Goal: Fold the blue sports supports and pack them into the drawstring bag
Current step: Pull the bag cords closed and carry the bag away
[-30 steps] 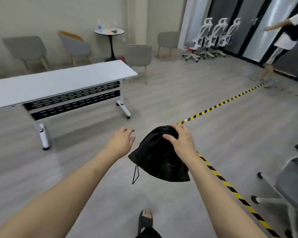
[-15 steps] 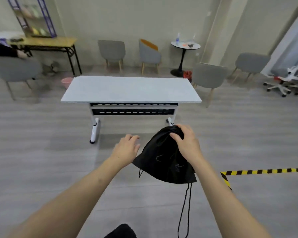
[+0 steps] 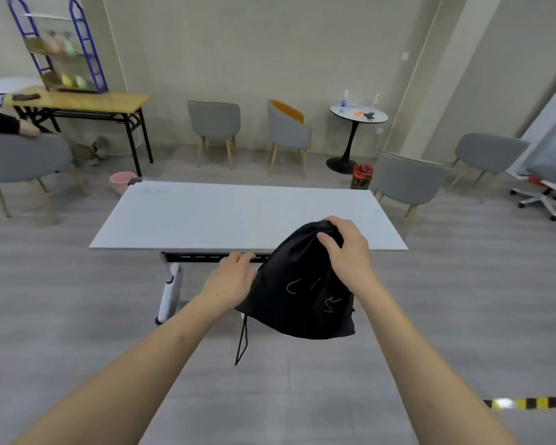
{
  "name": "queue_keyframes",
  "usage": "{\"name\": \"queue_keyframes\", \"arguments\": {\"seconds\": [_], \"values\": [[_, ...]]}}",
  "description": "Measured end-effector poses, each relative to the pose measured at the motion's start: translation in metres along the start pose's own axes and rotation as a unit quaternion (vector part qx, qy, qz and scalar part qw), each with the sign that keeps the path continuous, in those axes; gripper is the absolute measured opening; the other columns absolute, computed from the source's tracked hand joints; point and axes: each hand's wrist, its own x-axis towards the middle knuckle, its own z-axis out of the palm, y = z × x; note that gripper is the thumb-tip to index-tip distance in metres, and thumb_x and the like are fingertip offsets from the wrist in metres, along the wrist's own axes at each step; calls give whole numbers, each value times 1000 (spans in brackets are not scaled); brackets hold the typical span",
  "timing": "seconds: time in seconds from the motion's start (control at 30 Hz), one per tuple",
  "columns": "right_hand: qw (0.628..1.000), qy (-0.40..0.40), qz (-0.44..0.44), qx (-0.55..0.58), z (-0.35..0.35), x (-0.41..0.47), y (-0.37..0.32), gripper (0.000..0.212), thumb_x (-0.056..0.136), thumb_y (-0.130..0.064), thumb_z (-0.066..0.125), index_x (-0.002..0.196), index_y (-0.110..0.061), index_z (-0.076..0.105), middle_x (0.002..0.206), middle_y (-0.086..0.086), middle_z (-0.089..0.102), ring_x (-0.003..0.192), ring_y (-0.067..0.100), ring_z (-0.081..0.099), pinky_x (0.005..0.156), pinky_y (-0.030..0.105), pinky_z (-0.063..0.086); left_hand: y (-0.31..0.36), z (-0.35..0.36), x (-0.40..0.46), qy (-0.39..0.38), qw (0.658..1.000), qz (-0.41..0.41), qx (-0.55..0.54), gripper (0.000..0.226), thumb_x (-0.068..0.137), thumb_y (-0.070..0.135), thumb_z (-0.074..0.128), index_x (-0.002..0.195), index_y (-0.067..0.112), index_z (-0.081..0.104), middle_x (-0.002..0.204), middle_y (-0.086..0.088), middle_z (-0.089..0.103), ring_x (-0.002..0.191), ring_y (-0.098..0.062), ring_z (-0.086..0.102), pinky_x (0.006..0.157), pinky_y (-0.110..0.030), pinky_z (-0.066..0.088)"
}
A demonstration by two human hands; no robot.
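A black drawstring bag (image 3: 297, 293) hangs in the air in front of me, bulging, with a thin cord loop dangling from its lower left corner. My right hand (image 3: 345, 248) is shut on the gathered top of the bag. My left hand (image 3: 230, 279) rests against the bag's left side with its fingers spread and loosely curved. No blue sports supports are visible; whatever is in the bag is hidden.
A white folding table (image 3: 206, 216) stands just ahead on wheeled legs. Grey chairs (image 3: 214, 122) line the wall and flank the table. A wooden desk (image 3: 81, 102) stands at the back left, a round side table (image 3: 358, 115) at the back right. Yellow-black floor tape (image 3: 527, 403) lies at the lower right.
The view has swung left and closed in on the white table, which now faces me squarely. The bag stays in my right hand, and my left hand has come against its side.
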Motion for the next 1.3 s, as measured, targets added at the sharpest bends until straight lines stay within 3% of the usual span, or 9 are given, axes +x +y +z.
{"name": "queue_keyframes", "arguments": {"seconds": [0.2,0.57,0.7,0.87,1.07,1.3], "values": [[1000,-2,-27,-2,12,135,-7,28,102,-28,63,129,-23,64,122,-10,63,111,5,55,88,6,34,-5,-33,115,12,999,0,37,46,105,42,36,148,26,40,148,-3,44,128,-28,47,95,-46,49],[990,18,-129,44,28,391,-7,28,100,-26,65,127,-19,66,119,-6,64,111,9,56,98,21,39,16,-79,324,90,994,-54,38,46,106,43,36,148,26,42,148,1,45,131,-25,45,95,-44,47],[986,11,-148,71,29,465,-6,28,99,-25,66,126,-20,67,119,-6,64,110,7,57,89,4,34,23,-95,385,113,990,-82,19,46,105,43,36,147,27,41,146,0,46,127,-26,50,92,-45,47],[986,-11,-143,86,39,529,9,28,99,-25,66,126,-19,67,118,-5,64,107,6,56,85,0,34,28,-102,446,130,987,-93,15,46,106,40,36,149,25,41,145,-3,46,130,-28,47,93,-44,44],[991,-51,-100,74,81,568,70,27,100,-24,67,126,-18,66,116,-6,63,109,10,56,96,22,40,0,-70,508,94,991,-91,22,46,105,42,37,147,24,42,145,-4,48,128,-29,49,95,-46,47],[987,-160,-23,-24,159,575,171,31,100,-27,67,129,-17,65,118,-5,62,109,14,55,96,30,42,-41,-8,558,8,993,-105,50,45,106,42,34,147,24,41,145,-3,46,128,-28,46,94,-45,49]]}}
